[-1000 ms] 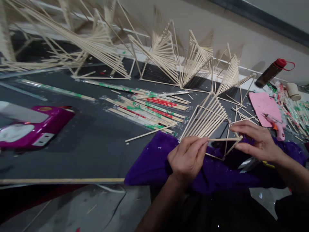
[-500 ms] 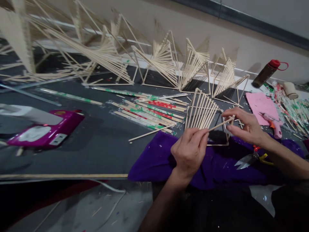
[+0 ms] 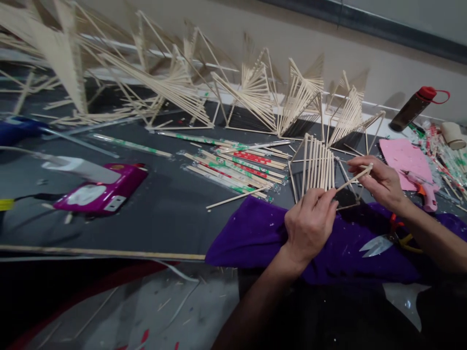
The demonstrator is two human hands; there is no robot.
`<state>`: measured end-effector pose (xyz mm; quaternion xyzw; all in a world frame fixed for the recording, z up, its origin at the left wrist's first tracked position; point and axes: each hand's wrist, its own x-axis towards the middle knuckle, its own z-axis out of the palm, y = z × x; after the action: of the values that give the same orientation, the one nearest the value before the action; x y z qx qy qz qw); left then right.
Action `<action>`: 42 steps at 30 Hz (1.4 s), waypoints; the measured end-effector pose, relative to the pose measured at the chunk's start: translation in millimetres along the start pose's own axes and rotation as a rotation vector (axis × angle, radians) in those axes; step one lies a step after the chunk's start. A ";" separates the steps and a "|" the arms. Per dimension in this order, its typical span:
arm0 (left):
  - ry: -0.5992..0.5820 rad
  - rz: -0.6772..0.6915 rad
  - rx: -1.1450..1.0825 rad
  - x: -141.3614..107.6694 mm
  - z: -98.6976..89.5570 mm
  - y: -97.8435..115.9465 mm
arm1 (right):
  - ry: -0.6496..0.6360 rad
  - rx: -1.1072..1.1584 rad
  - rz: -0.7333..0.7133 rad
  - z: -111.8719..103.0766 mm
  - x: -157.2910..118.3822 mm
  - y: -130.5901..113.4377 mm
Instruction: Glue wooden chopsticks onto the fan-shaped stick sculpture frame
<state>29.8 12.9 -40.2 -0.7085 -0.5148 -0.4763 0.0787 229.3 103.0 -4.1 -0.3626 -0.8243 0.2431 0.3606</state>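
Stick frame (image 3: 318, 163) stands between and just beyond the person's two hands, its fan of pale sticks upright behind the left hand (image 3: 311, 218) and its open side reaching toward the right hand (image 3: 379, 184). Left hand is closed, thumb against fingers, pinching the near part of the frame; the gripped portion is concealed by the fingers. Right hand is narrow and curled at the frame's right-hand tip, one stick crossing in front of its fingers; whether the fingertips press on the wood cannot be determined. The frame's lower edge is partly obscured by the left hand, and its lower right corner is hard to make out against the dark background.

Purple cloth (image 3: 251, 228) lies beneath both forearms along the near edge of the surface (image 3: 175, 233). Scissors (image 3: 377, 244) rest on it with blades visible; the handles run close to the right forearm, which partly covers them. Pink glue gun (image 3: 429, 192) lies beyond that forearm, near a pink sheet (image 3: 396, 158). Wrapped sticks (image 3: 233, 170) lie left of the frame, their wrappers overlapping and not countable. Finished-looking stick models (image 3: 251, 97) line the wall side; the leftmost is blurred and cut off by the picture's edge.
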 end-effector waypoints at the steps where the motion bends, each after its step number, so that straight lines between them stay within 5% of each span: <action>1: -0.009 -0.003 0.000 -1.2 0.6 -0.4 | 0.001 -0.001 0.015 0.8 -0.6 1.0; 18: -0.175 -0.320 -0.533 2.6 -5.7 -11.8 | 0.040 -0.108 -0.148 3.7 -1.6 3.7; 22: -0.100 -0.366 -0.513 -0.1 -9.4 -15.4 | 0.045 -0.113 -0.162 3.2 -2.5 6.2; 27: 0.090 -0.661 -0.597 -2.4 -11.2 -33.9 | 0.079 0.029 -0.068 4.5 -1.3 8.9; 32: -0.091 -0.996 -1.042 6.6 -7.8 -34.7 | 0.251 0.273 0.084 16.2 9.6 11.0; 35: -0.210 -1.063 -1.193 18.1 -5.9 -25.3 | 0.314 0.370 0.095 24.2 19.1 11.8; 42: -0.403 -1.208 -1.387 46.4 12.4 -22.1 | 0.248 0.441 0.069 37.8 30.3 20.7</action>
<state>20.1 60.9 -20.2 -0.2792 -0.4003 -0.5052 -0.7117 194.5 133.9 -28.6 -0.3302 -0.6880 0.3828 0.5207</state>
